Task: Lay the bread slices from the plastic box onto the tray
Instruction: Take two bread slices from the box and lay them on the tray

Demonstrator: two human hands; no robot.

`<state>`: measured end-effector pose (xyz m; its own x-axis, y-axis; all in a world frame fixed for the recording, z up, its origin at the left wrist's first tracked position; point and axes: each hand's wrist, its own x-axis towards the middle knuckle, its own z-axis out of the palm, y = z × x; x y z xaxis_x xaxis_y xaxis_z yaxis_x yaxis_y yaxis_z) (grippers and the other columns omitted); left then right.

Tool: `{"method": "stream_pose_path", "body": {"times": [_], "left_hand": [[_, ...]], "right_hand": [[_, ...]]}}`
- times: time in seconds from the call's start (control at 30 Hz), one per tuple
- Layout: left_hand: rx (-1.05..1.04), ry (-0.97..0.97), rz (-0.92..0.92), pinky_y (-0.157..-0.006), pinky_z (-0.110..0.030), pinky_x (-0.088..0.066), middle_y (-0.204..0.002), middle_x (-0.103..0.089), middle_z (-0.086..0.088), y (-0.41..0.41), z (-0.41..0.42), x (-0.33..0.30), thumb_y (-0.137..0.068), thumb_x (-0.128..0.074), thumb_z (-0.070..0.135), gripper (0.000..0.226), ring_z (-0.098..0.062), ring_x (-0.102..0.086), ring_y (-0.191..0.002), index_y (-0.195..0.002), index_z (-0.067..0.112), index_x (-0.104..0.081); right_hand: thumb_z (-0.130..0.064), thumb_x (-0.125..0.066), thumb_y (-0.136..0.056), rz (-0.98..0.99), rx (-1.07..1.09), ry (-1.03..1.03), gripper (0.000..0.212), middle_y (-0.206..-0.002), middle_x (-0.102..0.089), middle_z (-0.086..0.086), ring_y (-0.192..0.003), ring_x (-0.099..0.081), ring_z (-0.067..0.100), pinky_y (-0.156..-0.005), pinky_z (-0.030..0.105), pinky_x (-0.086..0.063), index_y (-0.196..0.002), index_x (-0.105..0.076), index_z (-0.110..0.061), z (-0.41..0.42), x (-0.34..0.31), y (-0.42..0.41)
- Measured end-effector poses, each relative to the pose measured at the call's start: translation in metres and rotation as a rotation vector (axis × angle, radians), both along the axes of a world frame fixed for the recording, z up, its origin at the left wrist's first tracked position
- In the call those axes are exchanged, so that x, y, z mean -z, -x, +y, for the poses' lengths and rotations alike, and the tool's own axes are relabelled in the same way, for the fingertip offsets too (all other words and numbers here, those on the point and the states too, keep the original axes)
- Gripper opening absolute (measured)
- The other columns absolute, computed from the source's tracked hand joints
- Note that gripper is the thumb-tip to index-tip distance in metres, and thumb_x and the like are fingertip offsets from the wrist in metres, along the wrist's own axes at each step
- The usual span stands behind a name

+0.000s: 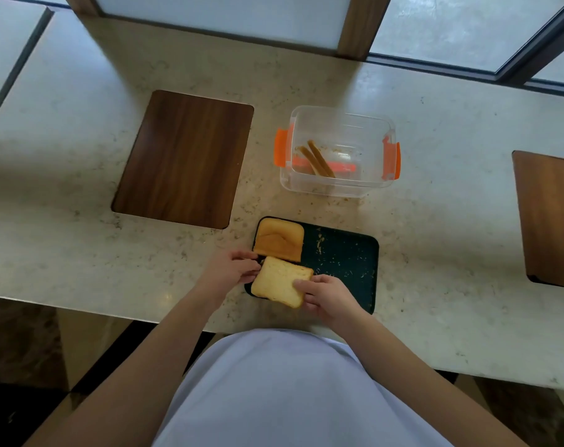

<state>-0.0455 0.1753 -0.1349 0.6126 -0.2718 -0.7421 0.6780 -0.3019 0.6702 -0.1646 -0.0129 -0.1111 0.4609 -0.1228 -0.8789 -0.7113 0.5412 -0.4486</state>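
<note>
Nearest, the right hand point(327, 296) and left hand point(230, 269) each keep a closed grip on opposite edges of 1 bread slice point(279, 282) at the near left corner of the dark tray point(348, 262). Another slice point(279, 240) lies flat behind it. Farther along the bench point(435, 221), the open plastic box point(338, 150) holds 2 slices on edge.

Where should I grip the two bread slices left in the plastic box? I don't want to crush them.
By their upper edges, from above through the open top: the slices stand on edge, leaning, inside the plastic box. Pinch lightly across the flat faces; bread dents easily.
</note>
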Motion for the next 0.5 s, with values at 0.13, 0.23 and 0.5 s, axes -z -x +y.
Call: {"method": "stream_pose_path", "body": {"times": [0.13,0.23,0.5], "left_hand": [[0.009,-0.078,-0.051,-0.082,-0.033,-0.059,-0.094,-0.071,-0.014,0.001,0.003,0.004,-0.086,-0.067,0.003,0.016,-0.025,-0.07,-0.092,-0.103,0.003,-0.069],[-0.019,-0.096,-0.057,-0.082,-0.036,-0.06,-0.097,-0.07,-0.019,-0.002,0.006,0.003,-0.084,-0.066,0.001,0.016,-0.026,-0.069,-0.089,-0.1,0.001,-0.068],[-0.049,-0.12,-0.069,-0.08,-0.037,-0.06,-0.098,-0.07,-0.022,-0.005,0.004,0.001,-0.083,-0.062,0.002,0.013,-0.027,-0.068,-0.086,-0.096,0.003,-0.066]], "right_hand": [[-0.005,-0.077,-0.087,0.044,-0.094,0.171,0.014,-0.087,-0.075,0.014,-0.069,-0.075,0.016,-0.052,0.022,-0.057,-0.093,-0.069,0.005,0.01,0.004,-0.016],[-0.009,-0.078,-0.087,0.084,-0.104,0.272,0.016,-0.093,-0.075,0.017,-0.082,-0.076,0.023,-0.054,0.023,-0.06,-0.088,-0.07,0.005,0.015,0.007,-0.025],[-0.022,-0.073,-0.09,0.148,-0.236,0.417,0.026,-0.108,-0.065,0.008,-0.096,-0.066,0.021,-0.072,0.033,-0.062,-0.111,-0.061,-0.013,0.017,0.017,-0.029]]}}
